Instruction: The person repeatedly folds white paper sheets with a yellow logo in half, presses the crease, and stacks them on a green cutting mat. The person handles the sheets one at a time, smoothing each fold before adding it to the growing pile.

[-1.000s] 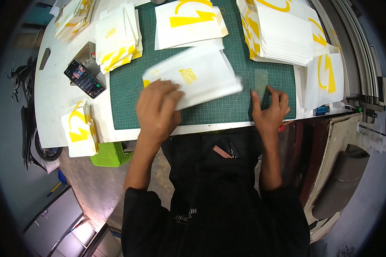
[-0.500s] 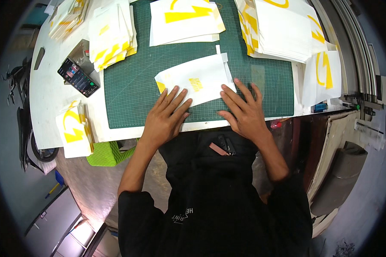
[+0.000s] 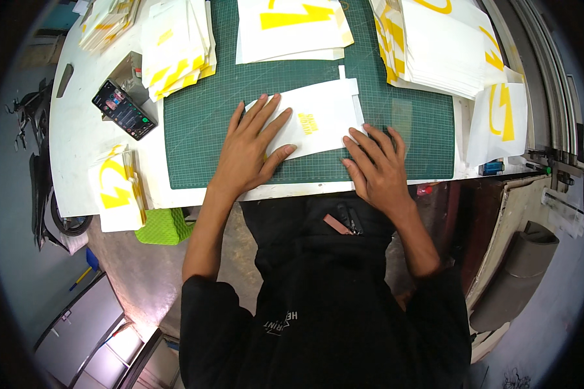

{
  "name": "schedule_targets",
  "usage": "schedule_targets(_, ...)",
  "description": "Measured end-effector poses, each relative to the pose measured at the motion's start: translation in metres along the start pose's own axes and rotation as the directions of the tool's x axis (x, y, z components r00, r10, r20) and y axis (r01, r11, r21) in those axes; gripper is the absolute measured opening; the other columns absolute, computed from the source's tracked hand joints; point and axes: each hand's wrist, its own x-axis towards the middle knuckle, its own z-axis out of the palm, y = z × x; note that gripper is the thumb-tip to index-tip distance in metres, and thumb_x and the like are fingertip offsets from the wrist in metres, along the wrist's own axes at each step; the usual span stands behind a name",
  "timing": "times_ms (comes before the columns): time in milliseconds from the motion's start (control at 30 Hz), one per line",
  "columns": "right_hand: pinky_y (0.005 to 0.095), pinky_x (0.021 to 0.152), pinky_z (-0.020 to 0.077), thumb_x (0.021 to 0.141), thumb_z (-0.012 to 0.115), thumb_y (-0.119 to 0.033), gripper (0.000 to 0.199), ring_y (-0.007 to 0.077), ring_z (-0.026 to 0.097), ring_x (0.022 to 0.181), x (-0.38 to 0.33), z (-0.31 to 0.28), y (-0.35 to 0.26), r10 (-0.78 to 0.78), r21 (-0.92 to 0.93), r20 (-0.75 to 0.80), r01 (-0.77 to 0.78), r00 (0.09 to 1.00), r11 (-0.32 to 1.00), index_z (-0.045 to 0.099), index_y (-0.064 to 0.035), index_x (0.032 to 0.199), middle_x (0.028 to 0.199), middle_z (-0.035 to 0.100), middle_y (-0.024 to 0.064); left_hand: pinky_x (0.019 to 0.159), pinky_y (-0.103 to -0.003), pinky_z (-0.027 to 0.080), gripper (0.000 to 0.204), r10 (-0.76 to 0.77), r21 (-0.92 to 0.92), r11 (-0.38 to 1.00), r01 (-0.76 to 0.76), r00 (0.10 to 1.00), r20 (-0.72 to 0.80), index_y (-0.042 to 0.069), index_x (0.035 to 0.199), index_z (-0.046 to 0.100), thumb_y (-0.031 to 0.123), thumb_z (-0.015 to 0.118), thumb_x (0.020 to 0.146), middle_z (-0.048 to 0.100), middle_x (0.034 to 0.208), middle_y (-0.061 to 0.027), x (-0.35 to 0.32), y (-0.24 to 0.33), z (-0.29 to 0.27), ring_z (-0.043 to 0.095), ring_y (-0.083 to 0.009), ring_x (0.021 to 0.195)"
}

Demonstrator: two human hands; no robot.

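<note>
A white paper piece with yellow print (image 3: 328, 120), folded like a bag or envelope, lies slightly tilted on the green cutting mat (image 3: 201, 139). Flat across its left end is my left hand (image 3: 250, 146), fingers stretched out, thumb by the lower edge. My right hand (image 3: 377, 162) rests at its lower right corner with the fingers apart and a little bent. A narrow flap strip sticks out along the paper's right edge, with a small tab at its top. My left hand hides the paper's left end.
Stacks of white and yellow printed paper (image 3: 178, 48) stand at the far left, with another stack (image 3: 441, 48) at the far right. More sheets (image 3: 292, 39) lie beyond the mat's middle. A phone (image 3: 123, 109) leans on a box at left; a small pile (image 3: 118, 191) overhangs the front edge.
My left hand has moved up and farther onto the paper's left end, covering the yellow corner. My right hand has shifted slightly down along the right edge. The whole view has shifted a little.
</note>
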Motion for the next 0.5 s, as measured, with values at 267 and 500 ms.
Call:
schedule_targets(267, 0.0599, 0.112, 0.0380, 0.086, 0.081, -0.011, 0.038, 0.0292, 0.060, 0.120, 0.005, 0.007, 0.004, -0.046, 0.085, -0.070, 0.052, 0.996, 0.995, 0.072, -0.0070, 0.123, 0.123, 0.066, 0.0084, 0.127, -0.056, 0.023, 0.068, 0.019, 0.000, 1.000, -0.019, 0.999, 0.035, 0.015, 0.152, 0.057, 0.053, 0.067, 0.097, 0.044, 0.165, -0.0133, 0.001, -0.004, -0.004, 0.037, -0.0349, 0.154)
schedule_targets(500, 0.0459, 0.098, 0.0498, 0.086, 0.083, -0.008, 0.043, 0.0282, 0.064, 0.108, 0.015, -0.006, -0.003, 0.168, 0.202, -0.304, -0.109, 0.938, 0.973, 0.066, -0.0014, 0.125, 0.115, 0.066, 0.0131, 0.119, -0.056, 0.035, 0.050, 0.081, -0.086, 0.993, -0.086, 0.995, -0.065, 0.010, 0.134, 0.071, 0.023, 0.081, 0.087, 0.059, 0.148, -0.0161, -0.002, -0.002, -0.007, 0.050, -0.0371, 0.141)
